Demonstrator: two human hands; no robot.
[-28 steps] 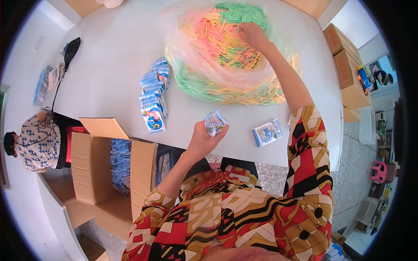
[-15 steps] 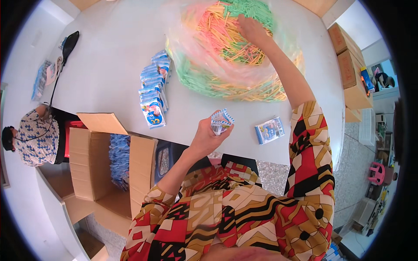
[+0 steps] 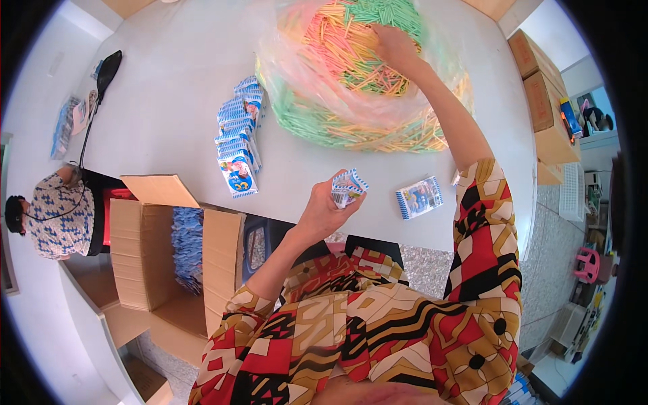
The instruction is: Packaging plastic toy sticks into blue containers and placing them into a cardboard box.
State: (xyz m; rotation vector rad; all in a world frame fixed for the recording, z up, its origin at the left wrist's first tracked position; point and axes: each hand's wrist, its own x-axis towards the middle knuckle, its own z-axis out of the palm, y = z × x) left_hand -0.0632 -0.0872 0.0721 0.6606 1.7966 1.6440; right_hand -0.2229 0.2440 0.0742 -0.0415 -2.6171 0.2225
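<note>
My left hand (image 3: 324, 212) is closed around a small blue-and-white packet (image 3: 347, 187), held upright above the table's near edge. My right hand (image 3: 398, 50) reaches into a large clear plastic bag (image 3: 297, 101) filled with thin pastel sticks (image 3: 331, 40) in green, pink and yellow. Its fingers point down among the sticks, and their tips are hidden. One flat blue-and-white packet (image 3: 419, 198) lies on the table to the right of my left hand. Left of the bag, several similar packets (image 3: 237, 174) overlap in a column.
An open cardboard box (image 3: 128, 253) with several blue packets (image 3: 187, 250) inside stands at the table's left front. Beyond it is another person (image 3: 61, 209) in a patterned top. A black paddle-shaped object (image 3: 108, 71) lies far left. Stacked cartons (image 3: 543, 101) stand on the right.
The view has shifted slightly. My right hand stays in the bag, a little lower among the sticks. The packet in my left hand has moved slightly to the right.
</note>
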